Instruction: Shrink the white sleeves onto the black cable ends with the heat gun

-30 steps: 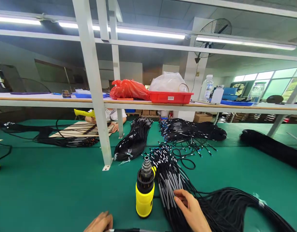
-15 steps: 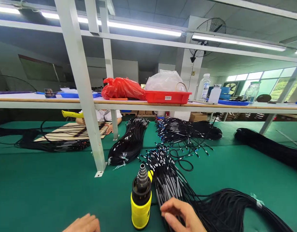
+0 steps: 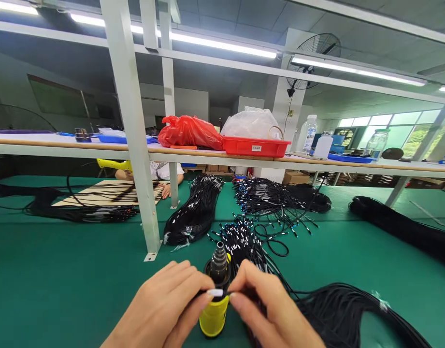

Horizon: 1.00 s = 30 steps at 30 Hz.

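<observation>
My left hand [image 3: 171, 299] and my right hand [image 3: 267, 302] meet at the lower middle, each pinching one side of a thin black cable. A short white sleeve [image 3: 215, 292] on the cable shows between their fingertips. Just behind and below them stands a yellow heat gun [image 3: 213, 319], upright, its stepped metal nozzle [image 3: 219, 261] pointing up. Beyond my right hand lies a bundle of black cables [image 3: 240, 239] with white-marked ends, partly hidden by that hand.
More black cable bundles lie on the green table [image 3: 80, 261]: one behind the heat gun [image 3: 196, 208], others at far right [image 3: 396, 224] and left. A white post [image 3: 135, 121] rises left of centre. Across the table, a person's hand [image 3: 166, 190] rests near a board.
Both my hands have moved up and together in front of the heat gun, and a cable with a white sleeve is now pinched between them. The view has shifted slightly.
</observation>
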Tool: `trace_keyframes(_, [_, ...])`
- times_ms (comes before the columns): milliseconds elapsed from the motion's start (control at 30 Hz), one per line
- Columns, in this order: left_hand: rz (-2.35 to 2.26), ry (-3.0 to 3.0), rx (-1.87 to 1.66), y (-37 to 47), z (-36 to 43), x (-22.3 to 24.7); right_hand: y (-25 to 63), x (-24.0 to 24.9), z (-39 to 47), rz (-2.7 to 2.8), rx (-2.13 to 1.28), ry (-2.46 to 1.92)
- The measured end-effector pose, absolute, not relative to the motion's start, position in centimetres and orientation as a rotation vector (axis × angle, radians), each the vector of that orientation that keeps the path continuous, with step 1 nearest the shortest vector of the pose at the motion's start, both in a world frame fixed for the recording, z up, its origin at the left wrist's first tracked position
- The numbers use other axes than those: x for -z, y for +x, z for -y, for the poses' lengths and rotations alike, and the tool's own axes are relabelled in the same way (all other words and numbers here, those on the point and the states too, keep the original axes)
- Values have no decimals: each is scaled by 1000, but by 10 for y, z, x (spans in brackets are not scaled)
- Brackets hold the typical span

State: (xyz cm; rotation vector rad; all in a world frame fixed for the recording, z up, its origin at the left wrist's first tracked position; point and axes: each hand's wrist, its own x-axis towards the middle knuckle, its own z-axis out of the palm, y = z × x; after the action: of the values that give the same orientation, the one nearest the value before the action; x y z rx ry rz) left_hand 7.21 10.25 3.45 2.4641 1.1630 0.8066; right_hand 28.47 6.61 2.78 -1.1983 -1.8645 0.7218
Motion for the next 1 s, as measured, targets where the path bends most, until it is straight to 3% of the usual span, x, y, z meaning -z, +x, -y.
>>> trace_keyframes(167, [-1118,2523,-904,74,-112,-40,294,-50,-75,1778,-745,-1214])
trace_keyframes(333, [-1218,2497,-806,79,-125,-47,295,-49,-92,1821,-733,-1219])
trace_keyframes(1000, [-1171,2173,-945,90,-156,-45,294,-42,-129,1846,-557,-1241])
